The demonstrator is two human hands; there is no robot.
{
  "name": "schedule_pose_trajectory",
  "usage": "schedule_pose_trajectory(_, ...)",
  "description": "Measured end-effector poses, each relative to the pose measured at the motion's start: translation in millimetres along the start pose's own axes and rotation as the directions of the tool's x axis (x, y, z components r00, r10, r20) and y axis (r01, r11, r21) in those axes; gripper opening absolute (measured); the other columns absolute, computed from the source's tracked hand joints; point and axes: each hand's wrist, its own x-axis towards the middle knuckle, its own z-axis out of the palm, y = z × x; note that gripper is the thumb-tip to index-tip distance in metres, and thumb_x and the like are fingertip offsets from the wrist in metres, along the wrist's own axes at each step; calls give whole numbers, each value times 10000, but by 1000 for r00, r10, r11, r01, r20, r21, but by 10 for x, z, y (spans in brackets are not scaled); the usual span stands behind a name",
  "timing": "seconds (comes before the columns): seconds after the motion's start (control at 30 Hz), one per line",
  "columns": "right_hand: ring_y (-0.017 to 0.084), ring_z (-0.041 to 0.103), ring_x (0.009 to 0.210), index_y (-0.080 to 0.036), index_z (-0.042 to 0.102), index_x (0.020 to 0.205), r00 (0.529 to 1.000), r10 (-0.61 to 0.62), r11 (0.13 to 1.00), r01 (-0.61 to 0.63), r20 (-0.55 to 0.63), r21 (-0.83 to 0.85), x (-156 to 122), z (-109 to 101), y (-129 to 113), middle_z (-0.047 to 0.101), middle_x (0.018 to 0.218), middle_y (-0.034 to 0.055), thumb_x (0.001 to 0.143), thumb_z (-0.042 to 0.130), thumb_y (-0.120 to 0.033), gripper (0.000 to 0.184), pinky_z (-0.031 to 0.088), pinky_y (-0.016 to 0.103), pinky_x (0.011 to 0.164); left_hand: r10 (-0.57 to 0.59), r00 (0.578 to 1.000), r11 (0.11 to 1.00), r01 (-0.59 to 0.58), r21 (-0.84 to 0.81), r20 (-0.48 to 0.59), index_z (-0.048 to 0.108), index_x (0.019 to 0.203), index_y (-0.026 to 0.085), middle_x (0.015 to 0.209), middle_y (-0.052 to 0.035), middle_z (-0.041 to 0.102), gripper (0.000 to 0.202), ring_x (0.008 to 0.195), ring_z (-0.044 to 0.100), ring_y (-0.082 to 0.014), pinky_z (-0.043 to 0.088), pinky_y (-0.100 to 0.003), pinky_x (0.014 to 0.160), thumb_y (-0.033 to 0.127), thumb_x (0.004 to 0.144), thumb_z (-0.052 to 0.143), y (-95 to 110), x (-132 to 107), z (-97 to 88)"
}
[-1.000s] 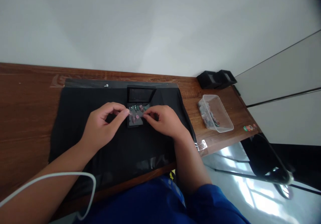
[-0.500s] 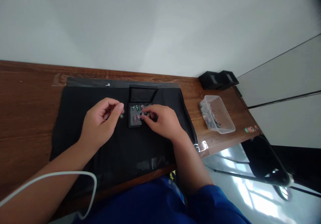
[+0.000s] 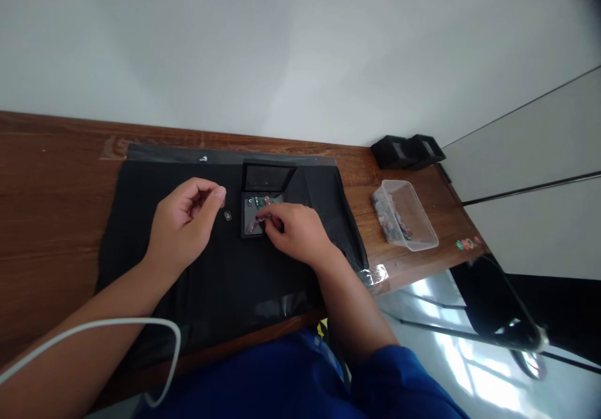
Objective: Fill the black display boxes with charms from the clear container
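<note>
Right hand (image 3: 293,234), fingers bunched together inside the open black case (image 3: 248,228) on the black cloth (image 3: 154,175) covering the worktop (image 3: 51,175), among its small pieces (image 3: 257,203) (grip unconfirmed); left hand (image 3: 185,228) alongside, thumb and forefinger pinched shut near a loose piece (image 3: 228,215) on that cloth, which presumably stops rolling.

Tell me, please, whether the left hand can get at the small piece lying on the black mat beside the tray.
Probably yes: the small piece lies bare on the black mat just beyond the left hand, nothing between; the right hand is at the tray.
</note>
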Motion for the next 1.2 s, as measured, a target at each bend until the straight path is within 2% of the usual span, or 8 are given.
schedule_pose_trajectory(0.17,195,759,995,-288,875,1089,998,-59,997,60,-16,44,4,36,42,849,1118,15,981,616,-129,323,437,300,752,-13,999,1000,12,18,46,730,872,253,797,-3,690,227,743,618,-178,438,-310,624,425,1003,662,-18,-7,-8)
schedule_pose_trajectory(0.43,146,662,749,-246,878,1046,955,91,981,-37,-284,193,27,57,75,757,809,4,942,703,-152,225,436,273,715,-99,995,990,101,-103,25,768,880,255,813,-11,757,181,774,711,-200,589,-331,745,420,946,734,38,5,21)
schedule_pose_trajectory(0.53,135,618,692,-228,868,1022,968,99,969,-41,-232,245,23,15,97,705,728,-18,906,757,-187,165,409,267,685,-119,992,985,123,-120,42,793,893,257,829,-13,786,167,793,742,-208,616,-341,781,417,927,758,31,11,20)
schedule_pose_trajectory(0.63,117,585,664,-207,863,980,983,34,952,23,-182,305,13,-23,123,680,723,-27,870,812,-191,123,398,257,671,-130,990,984,135,-116,51,813,912,264,859,-16,809,162,817,757,-205,617,-332,800,418,924,763,-2,10,20)
schedule_pose_trajectory(0.8,113,577,678,-204,860,940,990,-41,947,81,-131,309,9,-19,133,656,717,-28,867,874,-202,75,383,252,667,-143,986,981,153,-118,90,812,901,266,849,-21,811,149,791,755,-203,607,-319,742,410,908,774,-34,4,29)
schedule_pose_trajectory(0.97,126,640,726,-219,879,934,989,-132,954,146,-72,261,28,29,130,754,793,3,919,857,-213,27,421,258,698,-133,986,979,147,-143,101,817,1001,253,847,-27,804,188,769,749,-191,595,-297,696,405,898,775,-4,-4,34)
schedule_pose_trajectory(1.07,152,712,831,-240,889,973,983,-183,951,183,-24,250,29,34,143,820,913,25,962,811,-205,86,462,262,748,-129,988,981,140,-133,89,819,1005,246,842,-29,809,208,760,751,-184,580,-286,678,413,888,780,2,-8,27)
schedule_pose_trajectory(1.2,152,725,852,-254,892,1013,977,-213,945,201,18,257,21,28,153,831,950,20,972,809,-229,96,472,256,758,-146,985,979,158,-129,95,814,1075,245,874,-39,830,284,785,764,-199,573,-292,672,450,880,789,1,-14,21)
